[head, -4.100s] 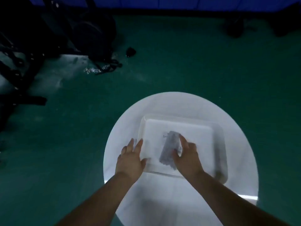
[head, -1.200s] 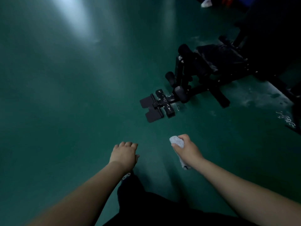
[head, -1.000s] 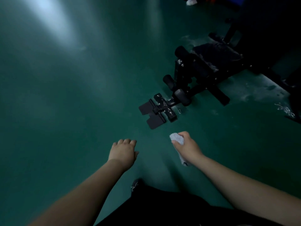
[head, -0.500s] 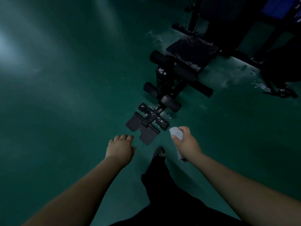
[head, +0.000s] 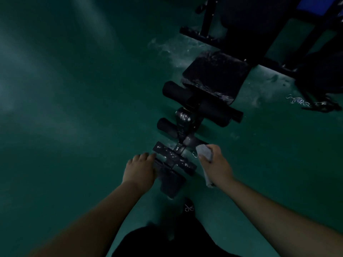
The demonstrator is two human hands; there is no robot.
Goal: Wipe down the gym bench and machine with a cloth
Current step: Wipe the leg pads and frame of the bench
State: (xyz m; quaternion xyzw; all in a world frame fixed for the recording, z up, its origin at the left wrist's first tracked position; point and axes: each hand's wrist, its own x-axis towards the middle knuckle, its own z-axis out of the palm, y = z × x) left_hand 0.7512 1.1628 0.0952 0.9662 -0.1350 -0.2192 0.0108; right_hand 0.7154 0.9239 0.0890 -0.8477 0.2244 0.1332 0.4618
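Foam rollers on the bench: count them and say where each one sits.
3 show clearly: one upper left below the seat pad, one upper right, one lower left. A fourth end seems to peek out by the cloth, partly hidden.

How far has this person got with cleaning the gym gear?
Barely started. Done: the cloth is already gripped in the right hand. In hand: both hands hover by the bench's foot plates, the left hand empty. Left: the seat pad and foam rollers look untouched, plus the dark machine behind.
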